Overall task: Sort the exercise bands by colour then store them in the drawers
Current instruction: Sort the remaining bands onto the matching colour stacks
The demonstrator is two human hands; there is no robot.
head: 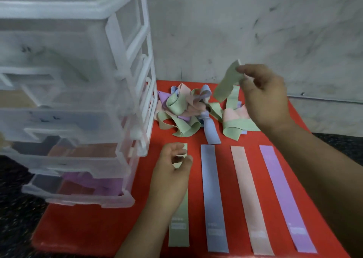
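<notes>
– Four lie flat nearest us: green strip [178, 228], blue strip [214, 199], pink strip [249, 199], purple strip [282, 199]. Why side by side?
– Seemingly one lane per colour, laid out on the red worktop [78, 228] as guides for sorting.
– And the hands?
– Left hand [172, 165] pinches the green strip's far end, probably to steady it. Right hand [263, 98] grips a loose green band [225, 83], held up above the tangled pile [186, 112]. I'd guess it's bound for the green lane.
– Storage?
– Drawers [78, 100] stand just left of the pile, within reach. Coloured shapes show dimly through their fronts; what they are I can't tell.
</notes>
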